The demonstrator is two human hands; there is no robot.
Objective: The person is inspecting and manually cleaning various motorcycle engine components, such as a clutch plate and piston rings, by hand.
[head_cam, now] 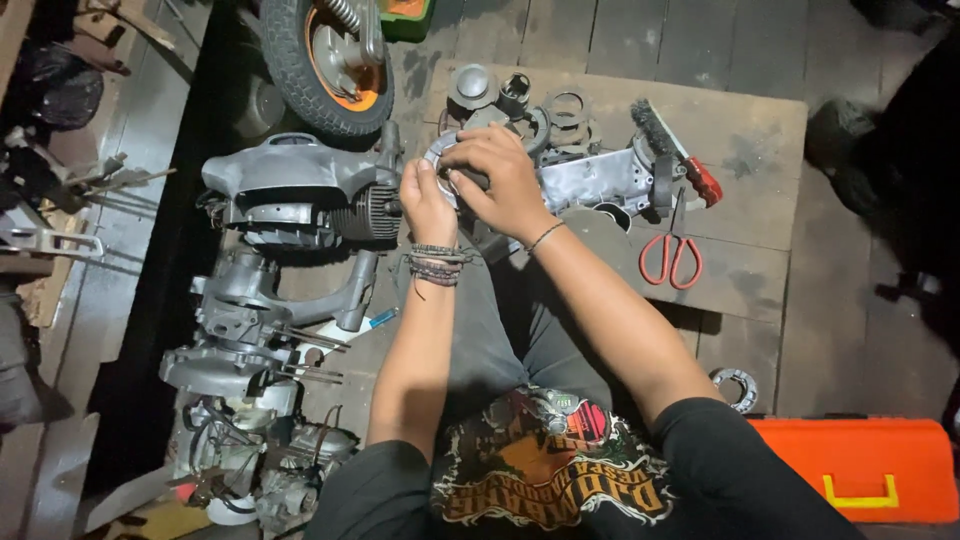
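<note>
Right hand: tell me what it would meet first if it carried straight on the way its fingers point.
The right hand points up and left, its fingers over a round grey metal part that both hands grip. Past that, the first thing in line looks like the black tyre, though depth is unclear.

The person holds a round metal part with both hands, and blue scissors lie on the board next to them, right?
Not quite: the scissors have red handles, not blue, as the head view shows. Both the left hand and right hand do hold the round metal part, beside the board.
</note>
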